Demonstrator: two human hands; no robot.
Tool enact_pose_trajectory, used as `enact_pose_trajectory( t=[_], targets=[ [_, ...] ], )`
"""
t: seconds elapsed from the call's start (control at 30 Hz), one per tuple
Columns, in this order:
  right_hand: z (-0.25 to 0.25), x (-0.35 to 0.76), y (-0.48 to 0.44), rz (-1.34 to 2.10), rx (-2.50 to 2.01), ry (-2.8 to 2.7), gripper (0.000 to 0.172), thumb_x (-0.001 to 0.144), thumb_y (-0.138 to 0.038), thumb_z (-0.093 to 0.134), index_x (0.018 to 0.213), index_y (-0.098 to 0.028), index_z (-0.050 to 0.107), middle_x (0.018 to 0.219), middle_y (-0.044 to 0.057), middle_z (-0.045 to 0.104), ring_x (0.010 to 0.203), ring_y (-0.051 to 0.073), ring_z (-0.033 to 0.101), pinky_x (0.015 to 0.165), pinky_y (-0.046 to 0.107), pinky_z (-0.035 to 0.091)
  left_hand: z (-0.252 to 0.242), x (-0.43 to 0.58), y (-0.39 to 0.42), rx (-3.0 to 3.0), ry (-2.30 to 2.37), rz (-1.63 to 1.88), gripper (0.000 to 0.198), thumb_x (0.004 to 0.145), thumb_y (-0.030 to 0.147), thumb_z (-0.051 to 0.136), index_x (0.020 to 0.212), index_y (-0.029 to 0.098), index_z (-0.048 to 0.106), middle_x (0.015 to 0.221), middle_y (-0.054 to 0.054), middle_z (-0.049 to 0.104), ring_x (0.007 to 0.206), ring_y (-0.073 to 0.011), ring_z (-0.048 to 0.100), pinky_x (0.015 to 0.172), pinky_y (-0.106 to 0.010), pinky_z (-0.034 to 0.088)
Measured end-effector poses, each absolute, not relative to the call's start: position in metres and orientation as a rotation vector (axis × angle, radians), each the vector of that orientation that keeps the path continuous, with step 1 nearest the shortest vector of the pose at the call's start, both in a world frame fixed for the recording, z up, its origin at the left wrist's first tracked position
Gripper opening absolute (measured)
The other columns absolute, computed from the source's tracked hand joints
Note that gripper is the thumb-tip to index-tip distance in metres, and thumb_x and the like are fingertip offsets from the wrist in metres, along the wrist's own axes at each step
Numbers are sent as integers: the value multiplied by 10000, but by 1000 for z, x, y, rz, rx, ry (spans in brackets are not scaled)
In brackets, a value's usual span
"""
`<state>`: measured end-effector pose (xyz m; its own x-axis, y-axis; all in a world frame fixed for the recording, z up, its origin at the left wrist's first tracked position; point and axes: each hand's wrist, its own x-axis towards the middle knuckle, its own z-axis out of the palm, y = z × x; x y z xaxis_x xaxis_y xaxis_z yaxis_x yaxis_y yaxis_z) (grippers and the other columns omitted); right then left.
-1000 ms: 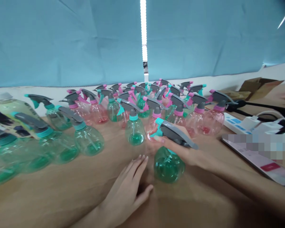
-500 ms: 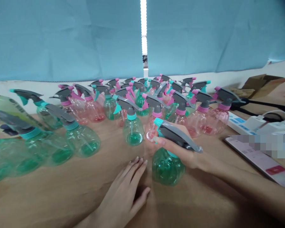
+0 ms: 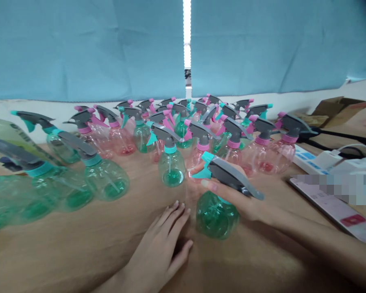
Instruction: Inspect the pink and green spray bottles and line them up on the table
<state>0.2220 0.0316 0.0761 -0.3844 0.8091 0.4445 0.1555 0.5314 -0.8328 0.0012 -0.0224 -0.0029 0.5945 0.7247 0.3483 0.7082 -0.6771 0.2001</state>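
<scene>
1. Green trigger spray bottle point(image 3: 217, 215), roughly upright, body just below right hand point(image 3: 244, 205); fingers and thumb closed round its neck, under the grey head point(image 3: 232, 175).
2. Far left: green-tinted spray bottles point(image 3: 106, 181), well apart.
3. Left hand point(image 3: 158, 244): palm down on wooden table point(image 3: 64, 252), fingers loosely extended, holding nothing, just left of item 1.
4. Centre: teal-collared bottle point(image 3: 171, 167) behind, then pink-collared bottles point(image 3: 283, 156) crowding beyond right hand.
5. Right: smartphone point(image 3: 329, 211), power strip point(image 3: 306, 158), cardboard box point(image 3: 338, 110).
</scene>
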Motion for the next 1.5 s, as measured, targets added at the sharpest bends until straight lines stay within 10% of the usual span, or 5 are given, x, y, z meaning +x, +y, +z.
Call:
enact_pose_trajectory(
  t=[1.5],
  targets=[
    [69,224,34,1037,-749,-1795,260,860,-370,595,1089,-247,593,908,1,600,693,123,532,681,273,457,5,2,-23,2915,1260,350,432,954,317,496,1340,123,486,1425,-127,467,1323,-276,404,1049,-459,382]
  ],
)
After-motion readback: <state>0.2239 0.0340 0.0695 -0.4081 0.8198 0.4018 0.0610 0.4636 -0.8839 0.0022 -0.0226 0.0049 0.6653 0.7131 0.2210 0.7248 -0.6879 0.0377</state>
